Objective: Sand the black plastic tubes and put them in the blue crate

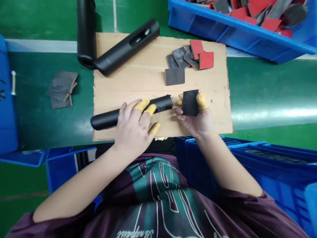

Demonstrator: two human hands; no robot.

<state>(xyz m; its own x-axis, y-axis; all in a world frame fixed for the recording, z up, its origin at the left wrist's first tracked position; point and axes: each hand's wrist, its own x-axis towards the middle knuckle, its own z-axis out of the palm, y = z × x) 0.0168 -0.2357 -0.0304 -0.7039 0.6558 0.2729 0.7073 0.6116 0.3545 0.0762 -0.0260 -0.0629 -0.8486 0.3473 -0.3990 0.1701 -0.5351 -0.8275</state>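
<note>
My left hand (135, 125) lies over a black tube (106, 119), its fingers curled across it, with yellow finger cots on several fingertips. The tube rests on a cardboard sheet (119, 87), its rounded end pointing left and its cut end, near a small printed label, pointing right. To the right, my right hand (198, 115) pinches a dark rectangular pad (190, 102) between thumb and fingers, also with yellow cots. Just beyond it on the cardboard lie a single dark pad (174, 76) and a loose group of dark and red pads (182, 57).
Two more black tubes, one slotted (116, 53) and one upright-looking (86, 33), lie at the back left. A small stack of grey pads (63, 86) sits left of the cardboard. A blue bin (230, 28) full of red and dark pads stands back right. Blue crates (272, 165) stand at lower right.
</note>
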